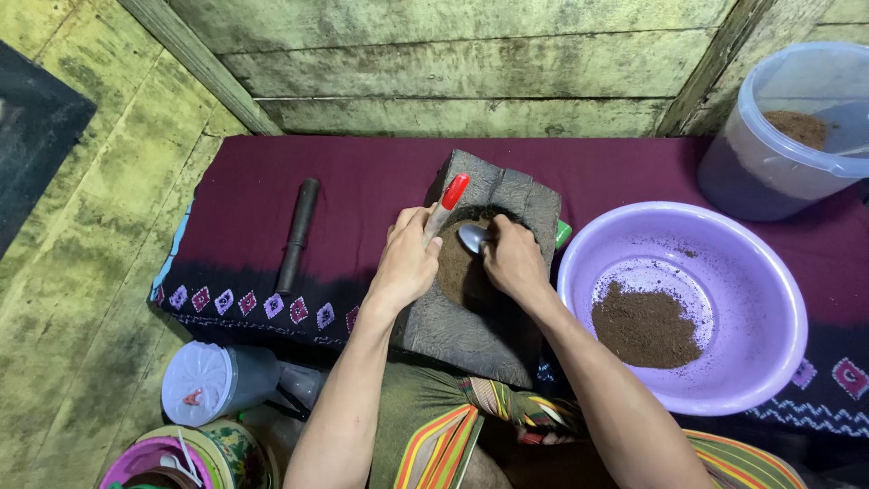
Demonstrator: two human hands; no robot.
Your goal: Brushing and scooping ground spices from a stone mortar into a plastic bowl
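A dark stone mortar block point(507, 195) sits on a maroon cloth point(362, 177), its hollow filled with brown powder point(457, 272). My left hand point(407, 258) rests on the block's left side and grips a tool with a red handle point(453, 192) that points up and away. At the hollow's far edge my right hand point(514, 261) holds a metal spoon point(472, 237), bowl facing left over the powder. To the right stands a purple plastic basin point(769, 272) with a heap of the same brown powder point(644, 324).
A dark cylindrical pestle point(298, 234) lies on the cloth to the left. A clear tub with brown powder point(797, 127) stands at the back right. A lidded plastic container point(213, 382) and colourful bowls point(195, 457) sit on the wooden floor at lower left. Wooden plank walls close the back.
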